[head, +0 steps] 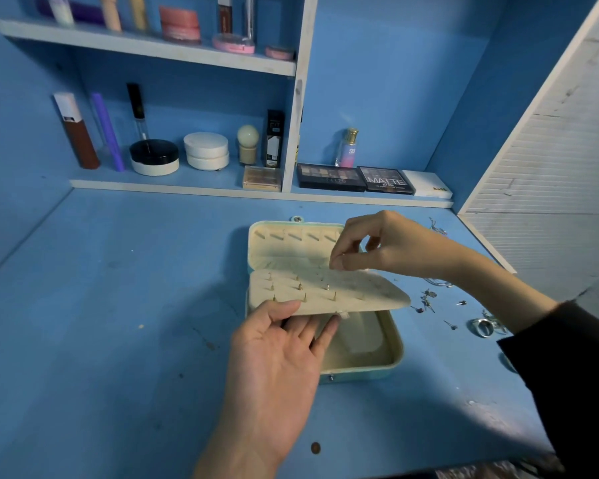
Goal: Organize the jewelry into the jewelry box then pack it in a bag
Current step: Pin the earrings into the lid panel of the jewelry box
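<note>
Pale mint-green hard-shell jewelry box (360, 369) w/ cream lining lies open at mid-right of the blue painted desk (118, 305), its lid (284, 247) tipped back toward the shelves. The cream, stiff-looking earring flap (360, 295), hinged inside, is lifted over the bottom tray, w/ several gold posts poking through it. Left hand (277, 361) props the flap at its near-left edge: thumb on top, fingers straight & spread beneath, so a light clamp. Right hand (377, 243) is at the flap's far edge, thumb & forefinger pressed together on sth tiny, prob. an earring stud; too small to make out. Other fingers are loosely curled. Loose silver studs (427, 300) are scattered on the desk just right of the box, a chunky silver ring (483, 328) is nearer the sleeve, and a thin chain (438, 229) lies further back. Handling, as I judge it: studs are v. light, hard & slick, easy to flick away or drop, so pinch at the head, post fwd, w/ fingertips only. The flap looks thin & would flex, so back it from below right behind the hole being used. The chain is limp & tangle-prone: lift by one end. The box seems rigid & light; grip it by the side walls once shut, not by the lid. No bag in view.
</note>
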The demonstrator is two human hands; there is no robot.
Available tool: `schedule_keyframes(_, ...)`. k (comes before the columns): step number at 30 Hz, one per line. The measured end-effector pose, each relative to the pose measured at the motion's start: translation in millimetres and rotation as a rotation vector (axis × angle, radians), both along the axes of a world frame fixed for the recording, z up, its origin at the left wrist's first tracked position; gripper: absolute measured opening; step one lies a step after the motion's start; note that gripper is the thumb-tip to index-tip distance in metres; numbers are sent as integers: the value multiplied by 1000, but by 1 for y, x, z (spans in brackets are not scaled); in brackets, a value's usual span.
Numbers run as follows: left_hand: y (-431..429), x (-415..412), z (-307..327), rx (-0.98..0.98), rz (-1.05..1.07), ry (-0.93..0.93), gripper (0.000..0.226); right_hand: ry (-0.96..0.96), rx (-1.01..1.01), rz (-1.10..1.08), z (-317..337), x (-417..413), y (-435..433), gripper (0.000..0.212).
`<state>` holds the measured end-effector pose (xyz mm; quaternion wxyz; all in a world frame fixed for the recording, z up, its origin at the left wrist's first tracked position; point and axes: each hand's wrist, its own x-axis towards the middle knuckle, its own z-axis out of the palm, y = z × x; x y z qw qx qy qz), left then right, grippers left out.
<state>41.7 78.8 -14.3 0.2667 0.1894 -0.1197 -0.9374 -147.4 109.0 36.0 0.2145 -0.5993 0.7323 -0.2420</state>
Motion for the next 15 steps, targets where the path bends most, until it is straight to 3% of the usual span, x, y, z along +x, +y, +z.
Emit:
schedule_keyframes(4,0,0,-1,-8,-7,5,42,-176,28,-22,-6,6,0,6)
schedule_keyframes(15,0,0,0,3,-1,2,43,-205,20,-36,-8,11,0,8)
